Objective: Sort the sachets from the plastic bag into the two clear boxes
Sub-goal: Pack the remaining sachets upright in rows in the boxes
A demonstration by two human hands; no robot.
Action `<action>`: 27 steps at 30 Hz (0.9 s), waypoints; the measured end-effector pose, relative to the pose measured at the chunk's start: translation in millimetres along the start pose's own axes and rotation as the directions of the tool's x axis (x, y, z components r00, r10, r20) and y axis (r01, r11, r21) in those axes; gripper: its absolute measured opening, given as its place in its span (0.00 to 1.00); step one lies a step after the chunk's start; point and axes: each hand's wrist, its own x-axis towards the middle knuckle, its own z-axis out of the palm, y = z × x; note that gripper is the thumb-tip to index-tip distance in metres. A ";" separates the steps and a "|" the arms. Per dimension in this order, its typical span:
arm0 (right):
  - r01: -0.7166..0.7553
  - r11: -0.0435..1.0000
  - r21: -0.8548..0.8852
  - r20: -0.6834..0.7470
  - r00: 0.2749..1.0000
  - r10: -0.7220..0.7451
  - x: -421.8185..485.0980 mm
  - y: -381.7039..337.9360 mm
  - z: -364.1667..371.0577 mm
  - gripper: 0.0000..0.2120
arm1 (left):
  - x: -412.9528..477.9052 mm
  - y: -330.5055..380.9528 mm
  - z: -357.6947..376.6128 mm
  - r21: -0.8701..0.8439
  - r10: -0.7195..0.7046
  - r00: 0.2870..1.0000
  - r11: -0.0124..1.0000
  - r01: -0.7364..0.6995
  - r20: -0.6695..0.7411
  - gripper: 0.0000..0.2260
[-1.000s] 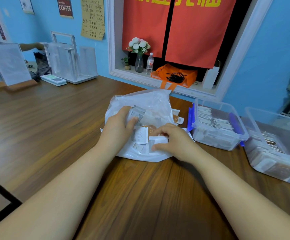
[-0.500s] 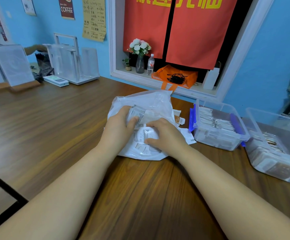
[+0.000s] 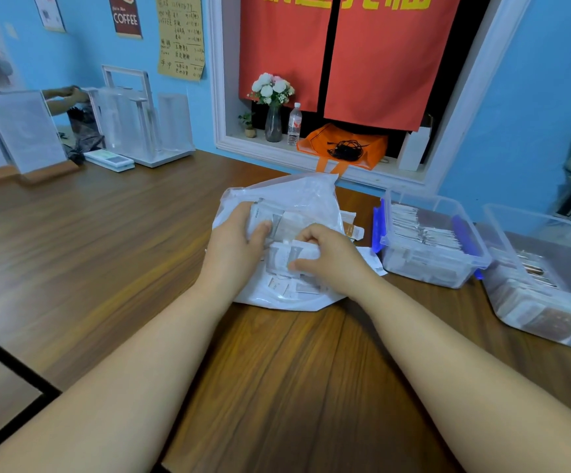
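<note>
Plastic bag [image 3: 279, 194]: lies open on the wooden table [image 3: 106, 254], your left hand [image 3: 233, 249] gripping a stack of sachets [image 3: 266, 216] under its thumb, your right hand [image 3: 337, 259] pinching a white sachet [image 3: 299, 256] between thumb and curled fingers. Clear boxes: the first clear box [image 3: 425, 273] sits just beside the bag's right edge, the second clear box [image 3: 547, 331] touches or nearly touches it at the picture's right edge, and both hold rows of sachets. Room: wood runs wide to the bag's left and from its near edge towards you.
</note>
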 end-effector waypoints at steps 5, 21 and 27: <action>-0.009 0.999 0.038 -0.080 0.997 0.012 -24.2 0.4 -41.9 0.10 | -4.9 8.5 8.7 -0.156 -0.030 0.997 0.987 0.041 0.072 0.05; -0.192 0.973 -0.128 -0.228 0.960 0.159 -145.2 63.2 -115.9 0.07 | -56.3 88.5 140.9 -0.374 0.189 0.746 0.923 0.086 0.639 0.11; -0.260 0.964 -0.055 -0.319 0.919 0.230 -147.2 78.7 -115.5 0.14 | -58.4 79.7 148.6 -0.214 0.300 0.694 0.954 -0.210 0.655 0.15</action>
